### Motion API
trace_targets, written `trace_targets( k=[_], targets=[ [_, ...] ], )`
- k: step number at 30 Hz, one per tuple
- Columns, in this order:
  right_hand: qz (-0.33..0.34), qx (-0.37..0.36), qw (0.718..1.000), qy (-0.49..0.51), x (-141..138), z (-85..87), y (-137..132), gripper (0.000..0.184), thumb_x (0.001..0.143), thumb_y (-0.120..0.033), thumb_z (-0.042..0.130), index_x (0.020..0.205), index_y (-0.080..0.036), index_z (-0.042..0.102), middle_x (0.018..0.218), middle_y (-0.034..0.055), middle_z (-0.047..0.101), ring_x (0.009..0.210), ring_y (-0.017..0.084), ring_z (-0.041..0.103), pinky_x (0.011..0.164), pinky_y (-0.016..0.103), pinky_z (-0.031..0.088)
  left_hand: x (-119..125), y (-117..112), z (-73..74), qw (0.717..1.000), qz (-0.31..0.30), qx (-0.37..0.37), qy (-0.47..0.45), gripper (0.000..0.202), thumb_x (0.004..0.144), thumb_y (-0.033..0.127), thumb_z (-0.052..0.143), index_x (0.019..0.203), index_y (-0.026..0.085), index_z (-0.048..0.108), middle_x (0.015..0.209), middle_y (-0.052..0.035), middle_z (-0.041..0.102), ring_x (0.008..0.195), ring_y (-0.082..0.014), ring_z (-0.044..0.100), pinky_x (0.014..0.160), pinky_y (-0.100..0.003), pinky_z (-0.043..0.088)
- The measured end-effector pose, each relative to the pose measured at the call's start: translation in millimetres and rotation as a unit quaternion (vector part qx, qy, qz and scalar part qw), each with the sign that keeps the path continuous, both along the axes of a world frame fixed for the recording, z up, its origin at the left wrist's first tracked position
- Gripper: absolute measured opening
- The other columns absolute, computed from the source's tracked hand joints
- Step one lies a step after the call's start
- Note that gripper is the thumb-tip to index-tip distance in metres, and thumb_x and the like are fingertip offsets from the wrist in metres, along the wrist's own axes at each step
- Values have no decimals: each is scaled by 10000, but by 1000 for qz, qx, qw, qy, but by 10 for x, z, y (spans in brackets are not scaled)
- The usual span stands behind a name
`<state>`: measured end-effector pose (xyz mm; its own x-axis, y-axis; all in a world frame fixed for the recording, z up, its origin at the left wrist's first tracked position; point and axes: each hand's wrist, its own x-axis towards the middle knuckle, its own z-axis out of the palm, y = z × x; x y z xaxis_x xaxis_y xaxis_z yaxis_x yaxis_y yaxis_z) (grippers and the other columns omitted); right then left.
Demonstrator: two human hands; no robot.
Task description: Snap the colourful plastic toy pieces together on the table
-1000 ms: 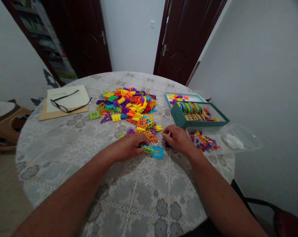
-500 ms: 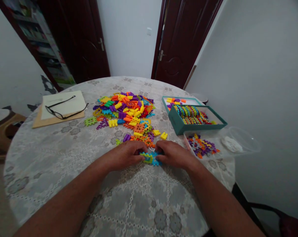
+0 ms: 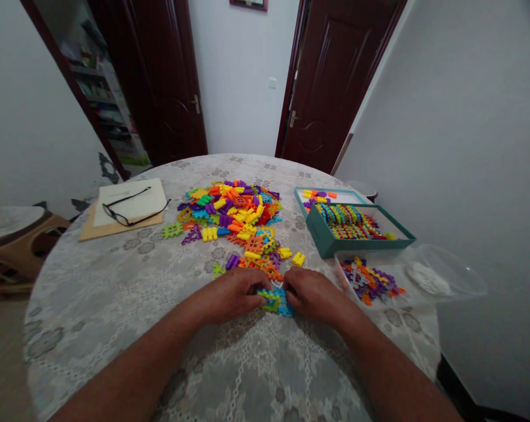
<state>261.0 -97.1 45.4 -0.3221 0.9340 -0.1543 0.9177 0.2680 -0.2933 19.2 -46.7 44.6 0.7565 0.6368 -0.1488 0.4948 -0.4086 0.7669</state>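
Note:
Near the front middle of the table, my left hand (image 3: 241, 293) is closed on a green, toothed plastic building piece (image 3: 271, 301). My right hand (image 3: 311, 293) pinches a blue building piece (image 3: 284, 303) right beside it. The green and blue pieces touch or overlap; whether they are locked together I cannot tell. My fingers hide their outer ends. Just beyond my hands lies a loose heap of colourful plastic building pieces (image 3: 243, 214), with a trail of them reaching almost to my fingers.
On the left, black glasses (image 3: 124, 218) rest on paper and a board (image 3: 89, 230). At the right stand a teal box (image 3: 320, 237) of coloured beads, its lid (image 3: 298, 199) holding pieces, and a clear plastic container (image 3: 406, 302) with purple and orange pieces. A patterned cloth (image 3: 238, 369) covers the round table.
The whole scene sits lower and slightly further right, as my head view has tilted up. Both hands keep their hold on the green and blue pieces, with little visible movement.

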Motion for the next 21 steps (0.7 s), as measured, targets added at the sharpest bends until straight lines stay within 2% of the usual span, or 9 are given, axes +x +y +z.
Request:
trace_targets(
  k=[5, 8, 14, 18, 21],
  targets=[
    [-16, 24, 999, 40, 26, -12, 32, 94, 965, -206, 559, 970, -178, 648, 958, 72, 699, 841, 192, 613, 721, 299, 344, -11, -3, -28, 1000, 0, -14, -22, 260, 839, 198, 660, 1092, 225, 712, 905, 8, 695, 789, -155, 567, 696, -252, 386],
    [-5, 25, 995, 99, 48, -49, 60, 87, 964, -191, 550, 921, -189, 626, 899, 48, 691, 806, 181, 599, 713, 291, 356, -13, -5, -24, 1000, 6, -11, -21, 260, 823, 174, 668, 1074, 222, 713, 926, 9, 707, 807, -157, 584, 718, -259, 396],
    [10, 76, 973, 216, 71, -72, 76, 142, 978, -206, 573, 1083, -204, 668, 996, 47, 718, 895, 191, 643, 795, 303, 431, -5, -29, 0, 999, 31, -7, -35, 334, 832, 187, 695, 1163, 228, 673, 902, 26, 681, 770, -145, 570, 716, -255, 396],
    [35, 58, 968, 242, 11, -97, 70, 95, 977, -203, 582, 940, -204, 670, 878, 18, 688, 819, 176, 626, 735, 291, 415, 10, -37, 3, 998, 50, 9, -40, 467, 826, 176, 692, 1286, 248, 648, 920, 22, 693, 786, -152, 585, 730, -259, 398],
    [36, 50, 965, 255, -33, -133, 66, 89, 965, -196, 594, 901, -201, 656, 842, 9, 673, 780, 167, 609, 704, 284, 400, 13, -33, 2, 998, 43, 21, -29, 431, 812, 168, 700, 1237, 237, 682, 928, 9, 711, 796, -159, 594, 722, -263, 387]
  ],
)
